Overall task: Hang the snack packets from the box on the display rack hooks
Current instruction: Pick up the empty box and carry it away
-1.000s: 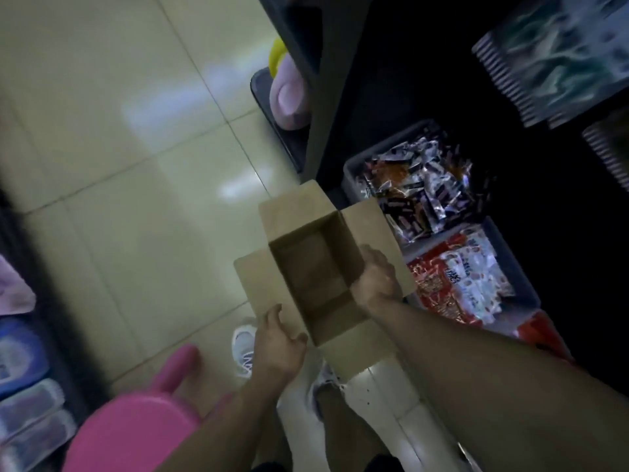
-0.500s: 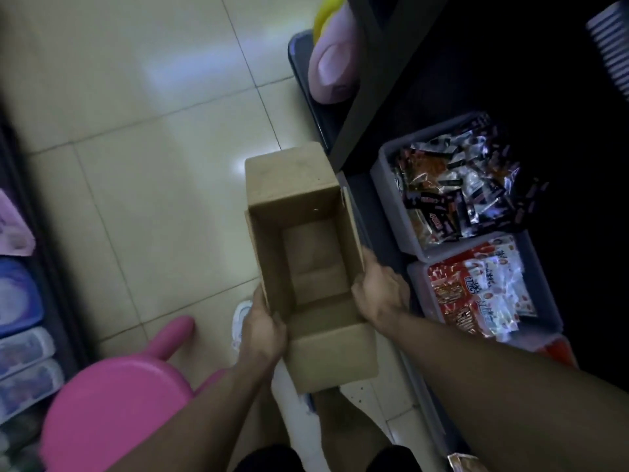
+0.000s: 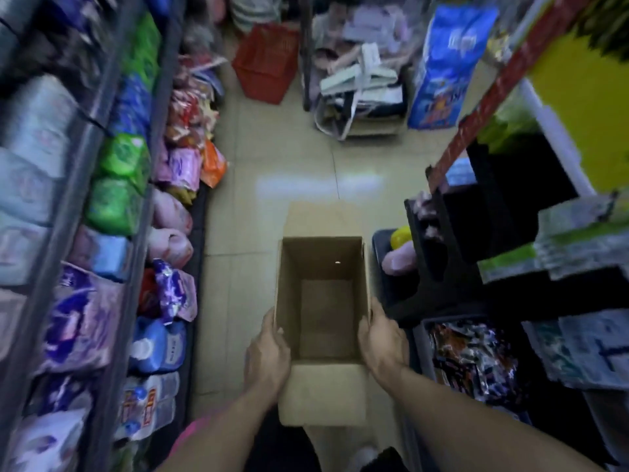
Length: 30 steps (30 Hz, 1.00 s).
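Shop aisle, narrow, floored in pale glossy tiles [image 3: 272, 172], with stocked shelving on both sides; much of the view was motion-blurred.

Item: cardboard box [image 3: 323, 400], brown, rectangular, top flaps open, held upright over the floor in front of the person. Interior showed bare cardboard; no snack packets were visible inside it. Far flap stood up and away; near flap hung down toward the person.

Left hand [image 3: 267, 357]: gripped the box's left wall, thumb hooked over the rim, fingers wrapped round the outside. Right hand [image 3: 383, 345]: held the right wall likewise, pressed to the outer face with the thumb at the rim; its fingers were mostly hidden behind the wall.

Handling, as judged: empty box, so light; corrugated walls stiff along the edges but liable to bow if squeezed mid-panel. Matte, dry surface, unlikely to slip. Best held at opposite walls near the rim, as it was, or under the base.

Adjacent stock: grey bin of snack packets [image 3: 473, 356] at the person's right, glossy crinkled foil in dark, orange and white, just beside the box. Such packets looked light, slippery and crushable, and were probably best pinched at the top seal. Left shelves held soft plastic-wrapped packs [image 3: 115, 202] in green, blue and purple. Red basket [image 3: 265, 61] stood on the floor farther down.
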### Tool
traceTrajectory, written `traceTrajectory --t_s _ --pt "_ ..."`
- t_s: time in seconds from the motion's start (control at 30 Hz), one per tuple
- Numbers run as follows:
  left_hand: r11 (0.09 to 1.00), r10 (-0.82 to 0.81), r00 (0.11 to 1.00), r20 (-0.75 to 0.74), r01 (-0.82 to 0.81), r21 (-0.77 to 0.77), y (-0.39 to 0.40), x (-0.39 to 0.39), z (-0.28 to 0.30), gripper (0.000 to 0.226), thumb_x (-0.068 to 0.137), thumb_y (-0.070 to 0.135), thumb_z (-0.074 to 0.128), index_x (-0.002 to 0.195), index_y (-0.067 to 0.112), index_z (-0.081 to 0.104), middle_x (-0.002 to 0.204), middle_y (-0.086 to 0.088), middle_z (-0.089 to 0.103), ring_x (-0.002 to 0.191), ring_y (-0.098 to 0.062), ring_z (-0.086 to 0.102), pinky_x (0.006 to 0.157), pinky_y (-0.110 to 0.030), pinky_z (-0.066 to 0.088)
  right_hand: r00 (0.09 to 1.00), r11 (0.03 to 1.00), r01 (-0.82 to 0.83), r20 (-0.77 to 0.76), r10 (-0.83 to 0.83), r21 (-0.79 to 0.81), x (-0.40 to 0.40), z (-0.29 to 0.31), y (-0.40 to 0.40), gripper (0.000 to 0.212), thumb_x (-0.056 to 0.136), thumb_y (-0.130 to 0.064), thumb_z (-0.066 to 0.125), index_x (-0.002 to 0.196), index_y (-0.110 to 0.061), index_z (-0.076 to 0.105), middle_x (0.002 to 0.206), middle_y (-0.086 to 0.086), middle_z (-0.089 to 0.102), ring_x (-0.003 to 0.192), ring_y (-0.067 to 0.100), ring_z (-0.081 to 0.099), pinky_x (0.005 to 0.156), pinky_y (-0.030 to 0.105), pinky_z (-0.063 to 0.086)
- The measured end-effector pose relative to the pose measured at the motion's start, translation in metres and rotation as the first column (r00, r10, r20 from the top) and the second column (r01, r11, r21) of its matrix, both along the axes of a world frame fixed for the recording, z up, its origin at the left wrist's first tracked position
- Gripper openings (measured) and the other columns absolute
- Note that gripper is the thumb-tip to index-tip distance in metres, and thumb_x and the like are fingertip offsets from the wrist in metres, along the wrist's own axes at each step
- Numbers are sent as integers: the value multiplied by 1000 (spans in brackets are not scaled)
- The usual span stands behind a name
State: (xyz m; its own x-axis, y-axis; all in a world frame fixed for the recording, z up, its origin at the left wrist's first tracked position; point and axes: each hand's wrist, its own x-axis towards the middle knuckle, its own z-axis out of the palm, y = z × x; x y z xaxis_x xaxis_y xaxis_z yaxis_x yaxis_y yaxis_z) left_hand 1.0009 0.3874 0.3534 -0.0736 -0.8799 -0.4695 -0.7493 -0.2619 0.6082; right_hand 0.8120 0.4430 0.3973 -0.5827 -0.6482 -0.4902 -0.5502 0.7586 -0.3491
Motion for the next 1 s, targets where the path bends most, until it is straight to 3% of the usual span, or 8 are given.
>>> traceTrajectory --t_s 0.13,0.33,0.4,0.47,0.73,0.87,1.0 --pt "999 -13 1000 1 13 -46 -92 9 20 50 105 18 47 154 26 41 117 -17 73 102 -39 69 82 -38 52 1000 999 -7 -13 6 -32 6 28 -104 40 104 -28 40 144 -31 43 116 11 69 104 34 65 78 33 41" --pt "996 -50 998 26 51 -70 -229 13 38 51 105 18 48 155 21 40 113 -16 74 93 -32 69 76 -31 49 1000 999 21 -9 -21 -41 8 44 -233 45 102 -25 43 146 -32 42 115 8 70 107 32 65 82 35 47" --pt "998 -33 999 12 34 -53 -271 8 40 50 103 17 50 153 22 43 117 -17 74 100 -36 70 86 -40 57 998 997 62 6 -62 -55 6 46 -263 42 100 -23 44 142 -31 46 112 8 71 105 32 65 84 36 49" --pt "999 -24 1000 8 24 -33 -311 -2 38 49 100 14 51 148 23 48 115 -19 74 100 -40 70 87 -46 58 992 989 125 45 -122 -84 0 43 -293 40 99 -23 44 139 -30 48 107 8 71 100 33 66 82 37 52" --pt "995 -103 984 143 104 -3 -461 -75 39 27 99 11 53 124 10 65 107 -22 74 100 -44 68 83 -43 56 971 968 238 26 -237 -75 -64 21 -430 29 102 -31 45 123 -24 63 105 6 73 99 30 67 76 32 46" --pt "993 -121 979 163 119 27 -542 -129 46 26 99 12 53 121 9 66 110 -21 74 103 -40 69 85 -37 55 960 959 276 64 -272 -64 -115 20 -505 28 101 -30 47 120 -19 63 109 10 72 103 32 66 85 34 52" --pt "990 -132 982 139 124 59 -616 -193 64 27 98 9 52 123 7 63 113 -20 72 104 -38 68 87 -36 55 940 937 340 61 -336 -74 -172 34 -567 26 99 -28 48 117 -18 65 110 12 72 103 34 67 81 32 49"
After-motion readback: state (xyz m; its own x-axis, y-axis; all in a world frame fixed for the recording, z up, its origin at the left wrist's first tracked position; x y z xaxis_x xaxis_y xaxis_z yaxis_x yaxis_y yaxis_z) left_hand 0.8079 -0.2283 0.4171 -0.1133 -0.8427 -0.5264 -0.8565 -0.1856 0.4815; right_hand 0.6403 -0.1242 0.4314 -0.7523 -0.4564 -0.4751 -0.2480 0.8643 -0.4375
